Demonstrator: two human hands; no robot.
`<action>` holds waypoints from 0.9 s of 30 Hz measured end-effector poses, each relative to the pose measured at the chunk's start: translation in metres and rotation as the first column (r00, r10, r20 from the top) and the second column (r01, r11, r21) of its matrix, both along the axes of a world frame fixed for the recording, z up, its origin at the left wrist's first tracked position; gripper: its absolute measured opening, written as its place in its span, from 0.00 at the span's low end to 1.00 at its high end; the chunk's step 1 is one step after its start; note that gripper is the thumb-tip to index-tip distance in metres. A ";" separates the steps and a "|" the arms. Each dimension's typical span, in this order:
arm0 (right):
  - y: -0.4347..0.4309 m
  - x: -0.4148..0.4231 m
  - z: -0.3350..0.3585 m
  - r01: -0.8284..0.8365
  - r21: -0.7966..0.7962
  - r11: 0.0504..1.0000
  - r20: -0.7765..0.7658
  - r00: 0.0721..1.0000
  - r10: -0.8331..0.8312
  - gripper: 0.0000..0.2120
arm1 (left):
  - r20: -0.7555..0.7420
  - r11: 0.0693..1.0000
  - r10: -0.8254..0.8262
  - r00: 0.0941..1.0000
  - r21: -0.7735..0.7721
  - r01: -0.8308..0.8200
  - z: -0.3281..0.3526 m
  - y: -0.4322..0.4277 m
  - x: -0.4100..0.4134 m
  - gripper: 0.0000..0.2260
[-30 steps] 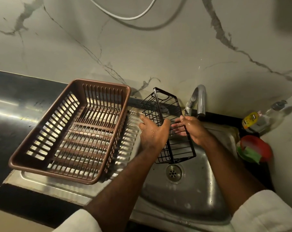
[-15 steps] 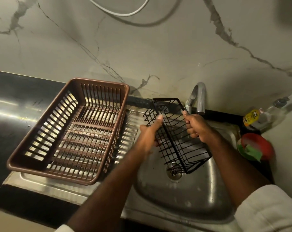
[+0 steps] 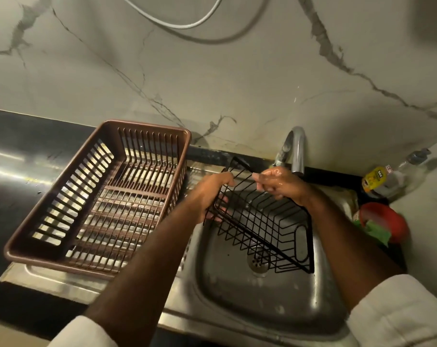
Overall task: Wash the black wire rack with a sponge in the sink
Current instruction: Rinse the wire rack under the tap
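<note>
Both hands are on the black wire rack [image 3: 260, 226], tilted over the sink [image 3: 227, 291]: left hand [image 3: 212, 194] grips its left end, wet right hand [image 3: 280, 182] pinches the top wire (right under the faucet [image 3: 296, 151]). Brown dish basket [image 3: 97, 196] sits alongside.

Wire rack [image 3: 260, 221] in sink [image 3: 227, 291] over drain [image 3: 257, 264], tap [image 3: 296, 149] behind it, slatted basket [image 3: 97, 194] left on drainboard, bottle [image 3: 385, 176] and bowl [image 3: 385, 221] right.

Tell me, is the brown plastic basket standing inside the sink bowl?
No, the brown basket stands on the draining board left of the sink; only the black wire rack is in the bowl.
</note>
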State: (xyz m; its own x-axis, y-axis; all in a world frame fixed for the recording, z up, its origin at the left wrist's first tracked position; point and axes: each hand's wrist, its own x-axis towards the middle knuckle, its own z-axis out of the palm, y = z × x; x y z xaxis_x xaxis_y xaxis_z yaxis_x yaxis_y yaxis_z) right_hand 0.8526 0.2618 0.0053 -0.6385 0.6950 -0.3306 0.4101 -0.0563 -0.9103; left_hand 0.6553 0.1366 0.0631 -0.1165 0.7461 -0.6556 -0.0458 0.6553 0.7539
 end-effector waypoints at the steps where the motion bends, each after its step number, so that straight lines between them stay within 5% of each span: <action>1: 0.000 -0.002 0.000 0.040 0.065 0.997 -0.021 0.999 -0.039 0.19 | -0.039 0.999 0.031 0.999 0.031 -0.030 -0.001 -0.001 0.001 0.19; 5: 0.004 0.003 -0.016 0.218 0.133 0.967 -0.038 0.976 -0.215 0.17 | -0.028 0.987 0.151 0.988 0.067 -0.149 -0.008 -0.002 -0.004 0.38; 8: 0.001 0.008 -0.034 0.204 0.186 0.961 0.107 0.968 -0.226 0.27 | -0.005 0.975 0.209 0.978 0.084 -0.207 -0.009 0.000 -0.011 0.39; 13: -0.010 0.000 -0.050 0.333 0.092 0.938 0.135 0.930 -0.343 0.36 | -0.015 0.966 0.223 0.975 0.135 -0.219 -0.007 -0.004 -0.008 0.47; 20: 0.013 -0.019 -0.039 0.447 0.199 0.872 0.191 0.855 -0.482 0.35 | -0.037 0.949 0.231 0.972 0.229 -0.217 0.000 -0.009 -0.016 0.26; 24: 0.020 -0.021 -0.029 0.497 0.122 0.859 -0.030 0.867 -0.497 0.19 | -0.082 0.922 0.294 0.952 0.285 -0.261 0.010 -0.013 -0.018 0.20; 27: 0.016 -0.013 -0.033 0.416 0.053 0.908 -0.073 0.908 -0.412 0.17 | -0.033 0.890 0.361 0.932 0.312 -0.334 0.008 -0.013 -0.021 0.18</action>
